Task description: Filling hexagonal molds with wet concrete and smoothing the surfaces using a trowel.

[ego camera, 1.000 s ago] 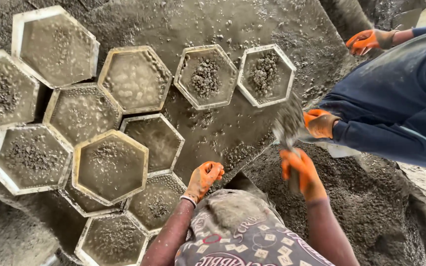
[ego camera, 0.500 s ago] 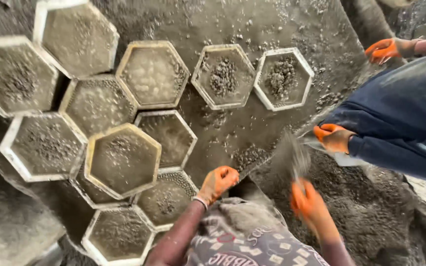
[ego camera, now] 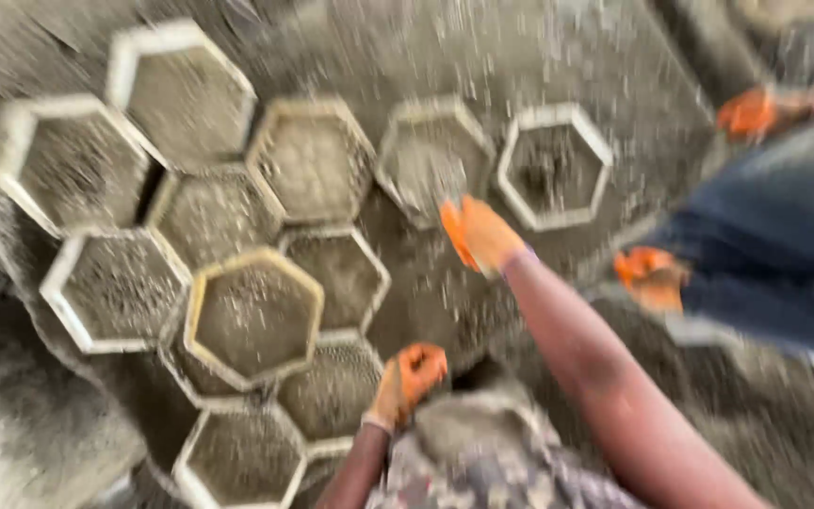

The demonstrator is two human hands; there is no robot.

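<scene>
Broadly, grey hexagonal moulds (ego camera: 254,316) holding gritty wet mix crowd the muddy ground (ego camera: 40,443); a co-worker's orange gloves (ego camera: 650,275) work rightward. Over one mould (ego camera: 431,155) the right hand (ego camera: 478,234) reaches, seemingly open in the blur. Lower, the left hand (ego camera: 412,377) is fisted, empty.

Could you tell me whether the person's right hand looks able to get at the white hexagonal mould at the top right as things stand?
Probably yes. The right hand is stretched out just left of the white hexagonal mould, with only bare grey surface between them. The co-worker's gloved hand sits lower right, apart from that path. The picture is blurred, though.
</scene>
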